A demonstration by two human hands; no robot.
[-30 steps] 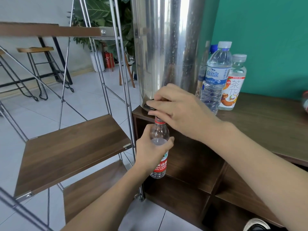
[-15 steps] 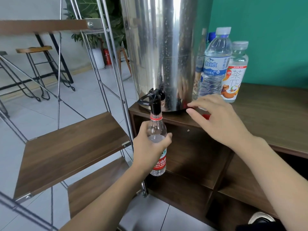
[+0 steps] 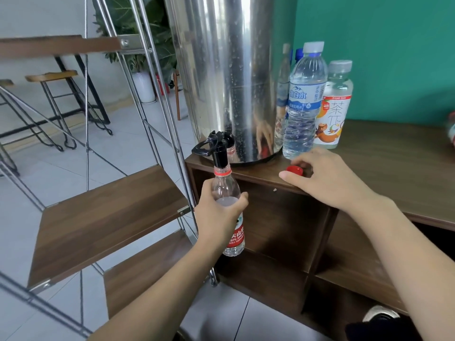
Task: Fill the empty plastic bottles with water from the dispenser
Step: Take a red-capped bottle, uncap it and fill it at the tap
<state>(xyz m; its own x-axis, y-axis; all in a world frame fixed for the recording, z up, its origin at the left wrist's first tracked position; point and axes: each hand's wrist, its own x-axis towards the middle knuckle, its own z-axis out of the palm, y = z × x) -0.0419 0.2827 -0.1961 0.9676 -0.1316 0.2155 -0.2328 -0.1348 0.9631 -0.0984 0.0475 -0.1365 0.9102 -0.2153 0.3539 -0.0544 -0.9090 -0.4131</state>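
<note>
Left hand (image 3: 220, 212), lower centre of frame: wrapped round a small bottle (image 3: 227, 193), held upright with its mouth under the black tap (image 3: 216, 146); water level near the shoulder.
Right hand (image 3: 327, 178), centre right: fingers curled over a red cap (image 3: 294, 170) on the counter (image 3: 394, 168); whether pinched or only touched, cannot tell.
Steel dispenser (image 3: 229, 82), upper centre, at the counter edge.
Two capped bottles (image 3: 304, 102), just right of the dispenser.
Risks: bottle overflowing if tap is running unwatched; cap knocked off the counter edge by a careless grab; spill if bottle tilts on withdrawal.
</note>
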